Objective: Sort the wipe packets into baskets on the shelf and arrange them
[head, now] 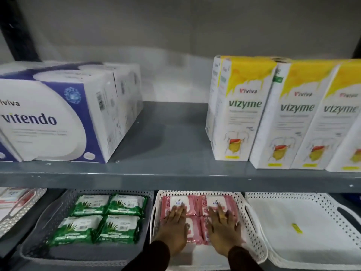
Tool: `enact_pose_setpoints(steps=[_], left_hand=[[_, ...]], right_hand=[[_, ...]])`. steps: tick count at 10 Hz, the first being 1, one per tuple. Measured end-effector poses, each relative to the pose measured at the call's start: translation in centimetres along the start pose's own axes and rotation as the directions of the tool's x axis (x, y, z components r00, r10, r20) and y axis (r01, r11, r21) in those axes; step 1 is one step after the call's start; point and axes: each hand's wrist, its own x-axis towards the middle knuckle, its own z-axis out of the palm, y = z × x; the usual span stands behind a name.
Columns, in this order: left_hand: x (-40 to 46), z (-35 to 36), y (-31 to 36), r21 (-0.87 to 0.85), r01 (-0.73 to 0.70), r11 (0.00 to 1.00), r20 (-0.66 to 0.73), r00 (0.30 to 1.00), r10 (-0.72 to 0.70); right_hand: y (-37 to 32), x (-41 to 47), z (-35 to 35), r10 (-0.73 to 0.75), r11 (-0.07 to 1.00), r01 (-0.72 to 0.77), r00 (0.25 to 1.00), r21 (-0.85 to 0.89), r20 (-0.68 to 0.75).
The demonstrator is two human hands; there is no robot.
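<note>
Pink wipe packets (195, 204) lie side by side in a white perforated basket (252, 223) on the lower shelf. My left hand (173, 229) rests flat on the left packets and my right hand (224, 231) rests flat on the right ones, fingers extended, gripping nothing. Green wipe packets (101, 218) lie in two rows in a grey basket (39, 241) to the left. Another white basket (304, 229) at the right holds only a small yellow tag (297, 228).
The grey upper shelf (175, 173) overhangs the baskets' back edges. It carries blue-and-white vitendo boxes (58, 118) at left and yellow-and-white vizyme boxes (273, 114) at right. A further white basket (17, 208) with packets sits at the far left.
</note>
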Motion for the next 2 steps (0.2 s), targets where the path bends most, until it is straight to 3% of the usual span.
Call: enact_pose_setpoints(steps=[1, 2], left_hand=[[-0.4, 0.4, 0.8, 0.053, -0.054, 0.997, -0.107, 0.992, 0.060], [-1.4, 0.5, 0.2, 0.152, 0.122, 0.981, -0.429, 0.902, -0.046]], right_hand=[[-0.1, -0.7, 0.0, -0.034, 0.999, 0.032, 0.991, -0.018, -0.129], [1.7, 0.3, 2.3, 0.041, 0.995, -0.024, 0.983, 0.096, -0.176]])
